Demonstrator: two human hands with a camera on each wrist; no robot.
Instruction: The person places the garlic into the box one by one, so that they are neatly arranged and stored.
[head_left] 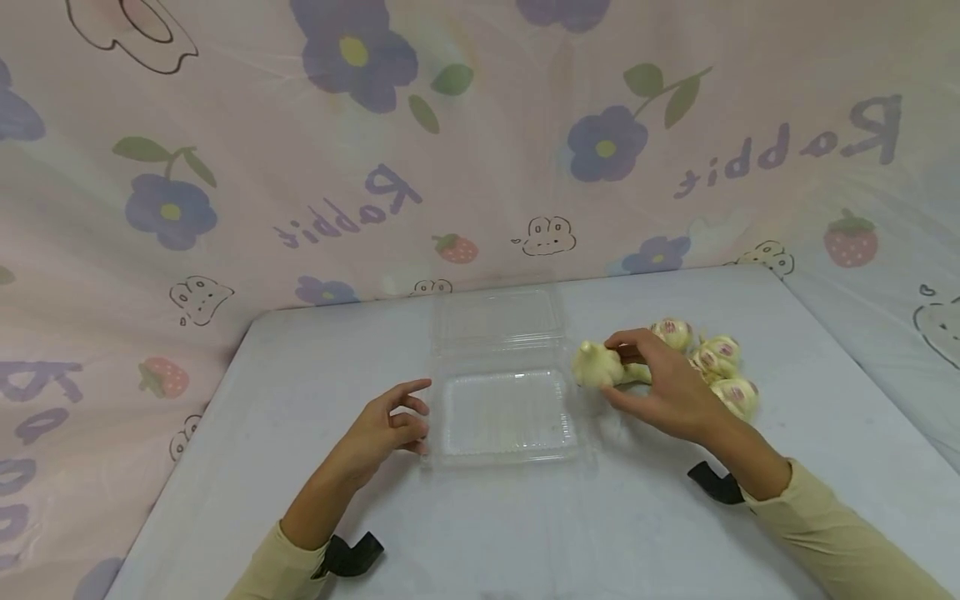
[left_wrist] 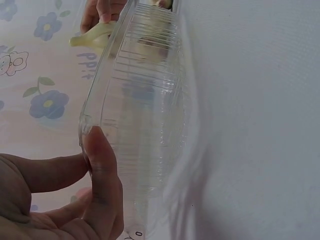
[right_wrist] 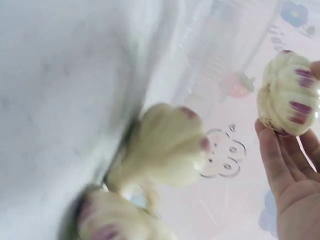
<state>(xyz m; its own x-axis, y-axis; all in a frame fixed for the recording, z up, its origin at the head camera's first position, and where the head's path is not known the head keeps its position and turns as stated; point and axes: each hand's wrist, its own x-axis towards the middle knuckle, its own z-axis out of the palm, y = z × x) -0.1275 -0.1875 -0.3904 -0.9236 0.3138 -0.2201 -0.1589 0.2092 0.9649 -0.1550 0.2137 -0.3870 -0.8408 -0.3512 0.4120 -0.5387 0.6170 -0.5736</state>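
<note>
A clear plastic box lies with its lid folded back toward the wall. At its left edge my left hand pinches the rim between thumb and finger, as the left wrist view shows. My right hand holds a garlic bulb just above the box's right edge, its pale stem pointing right. Purple streaks mark this bulb in the right wrist view, where fingers support it. More garlic bulbs lie in a cluster behind and right of the right hand, partly hidden by it.
The white-covered table meets a hanging printed cloth along its back and sides. Black straps or mounts stick out from both wrists near the sleeves.
</note>
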